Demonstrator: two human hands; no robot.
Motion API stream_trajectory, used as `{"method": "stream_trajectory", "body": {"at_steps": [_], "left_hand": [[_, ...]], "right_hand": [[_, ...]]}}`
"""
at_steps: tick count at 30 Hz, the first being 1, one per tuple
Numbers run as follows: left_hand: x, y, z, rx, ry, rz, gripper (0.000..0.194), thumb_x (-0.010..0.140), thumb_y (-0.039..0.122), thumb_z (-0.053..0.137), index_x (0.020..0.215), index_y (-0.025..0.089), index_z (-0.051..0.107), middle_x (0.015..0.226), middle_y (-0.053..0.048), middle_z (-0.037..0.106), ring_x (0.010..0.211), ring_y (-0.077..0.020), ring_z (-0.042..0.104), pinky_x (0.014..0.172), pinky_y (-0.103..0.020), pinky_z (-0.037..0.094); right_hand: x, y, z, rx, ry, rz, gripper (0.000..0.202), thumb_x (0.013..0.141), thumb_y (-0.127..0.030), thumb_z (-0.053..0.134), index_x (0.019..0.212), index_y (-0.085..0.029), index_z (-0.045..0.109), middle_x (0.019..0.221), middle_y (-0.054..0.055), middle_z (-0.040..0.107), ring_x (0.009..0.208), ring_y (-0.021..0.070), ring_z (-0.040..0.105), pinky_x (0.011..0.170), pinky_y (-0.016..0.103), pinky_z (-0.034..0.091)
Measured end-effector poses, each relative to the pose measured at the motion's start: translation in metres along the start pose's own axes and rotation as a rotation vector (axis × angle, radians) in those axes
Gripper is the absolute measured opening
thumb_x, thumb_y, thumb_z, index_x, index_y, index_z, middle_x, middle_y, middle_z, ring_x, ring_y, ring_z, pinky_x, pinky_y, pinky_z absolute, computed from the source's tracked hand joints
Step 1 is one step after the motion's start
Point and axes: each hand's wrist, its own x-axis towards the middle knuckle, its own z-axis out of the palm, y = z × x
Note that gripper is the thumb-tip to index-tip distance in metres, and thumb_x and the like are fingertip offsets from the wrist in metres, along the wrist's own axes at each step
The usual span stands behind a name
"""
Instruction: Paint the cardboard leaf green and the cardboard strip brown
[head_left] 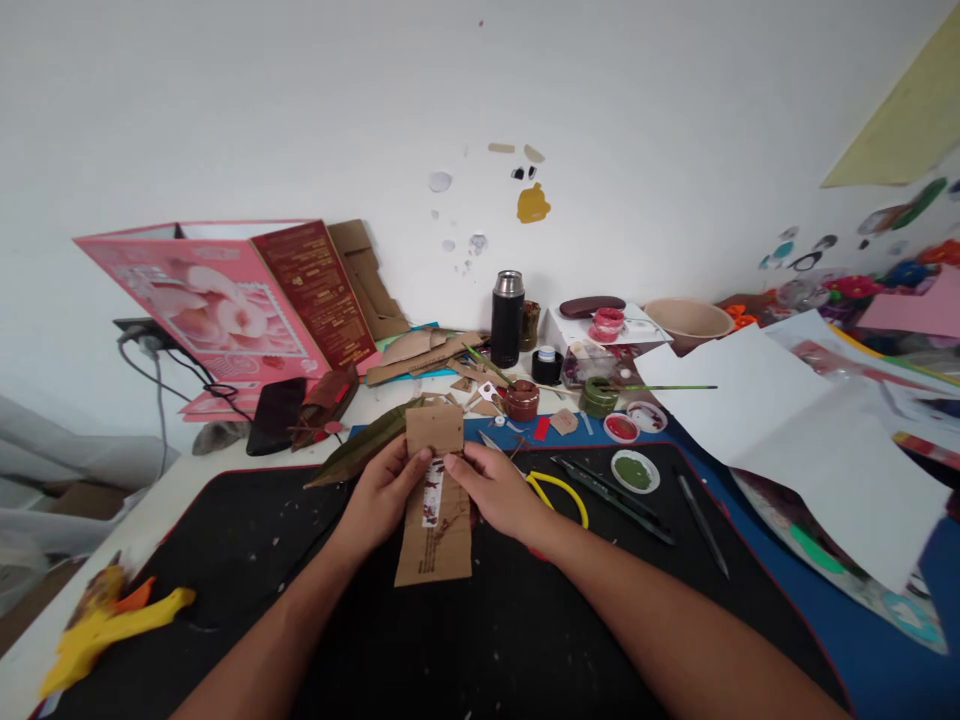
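Note:
Both hands grip one strip of brown cardboard (435, 558) over the black mat. A crease runs across the strip at thumb height, and a white label and dark red smears mark its face. My left hand (382, 497) pinches the left edge, thumb on top. On the opposite edge my right hand (501, 492) does the same, its fingers mostly hidden behind the cardboard. A long green leaf-like piece (367, 442) lies just behind my left hand. Yellow-handled scissors (564, 490) rest beside my right wrist.
A yellow glue gun (112, 625) lies at the left. Paint jars (523, 400), a lid of green paint (634, 471) and a black flask (508, 320) stand beyond the hands. White paper sheets (750, 380) cover the right side. A pink box (225, 310) stands at back left.

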Motion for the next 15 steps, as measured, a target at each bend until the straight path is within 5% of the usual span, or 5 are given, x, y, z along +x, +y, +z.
{"method": "stream_trajectory", "body": {"at_steps": [7,15], "left_hand": [[0.0011,-0.0040,0.0028,0.031,-0.038,0.004,0.059,0.079,0.066,0.083,0.112,0.018,0.074,0.108,-0.011,0.082,0.091,-0.0289,0.075,0.081,-0.037,0.058],[-0.0004,-0.0023,0.0031,0.051,-0.019,0.037,0.057,0.080,0.064,0.083,0.112,0.018,0.073,0.113,-0.013,0.082,0.096,-0.0302,0.076,0.086,-0.039,0.059]], "right_hand": [[0.0052,-0.0002,-0.0044,-0.147,0.073,-0.195,0.033,0.103,-0.051,0.061,0.101,-0.019,0.070,0.095,0.005,0.071,0.087,0.0209,0.064,0.076,0.032,0.052],[0.0049,0.0034,-0.0003,-0.283,0.079,-0.210,0.026,0.107,-0.039,0.054,0.098,-0.019,0.068,0.090,0.005,0.072,0.086,0.0220,0.065,0.077,0.033,0.050]]}}
